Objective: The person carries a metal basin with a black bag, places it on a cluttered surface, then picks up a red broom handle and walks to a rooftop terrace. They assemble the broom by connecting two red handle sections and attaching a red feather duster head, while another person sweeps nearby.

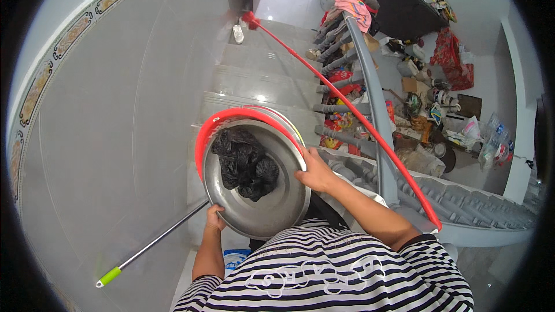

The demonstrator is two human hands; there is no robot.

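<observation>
Right hand (315,171) closed on the right rim of a wide metal basin (286,205), thumb over the edge, fingers mostly hidden beneath; left hand (215,218) grasping the same rim at the lower left. Basin held before the body, tilted so that its inside faces up to the viewer, lower edge just by the striped shirt (324,271). Crumpled black plastic bag (245,164) lying inside it, left of the middle and toward the far side. Red basin (203,141) directly behind and beneath the metal one, its rim showing along the far and left sides; at upper right a further pale, yellow-edged rim (296,133), mostly covered. Cannot tell whether either hand also grips these lower ones. Silver pole (162,234) slanting out from beneath the basin at lower left, green grip (108,277) at its outer end; other end hidden. Long red pole (352,107) crossing the grey railing (370,75), red head (250,20) up near a white shoe (237,34) on the pale grey steps (254,58). Pink cloth (354,11) draped over the railing top. Beyond the railing, cluttered ground: red plastic bag (454,60), clear bottles (494,141), much else too jumbled to sort. Grey tiled wall (104,127) to the left, patterned border (34,89) along it.
</observation>
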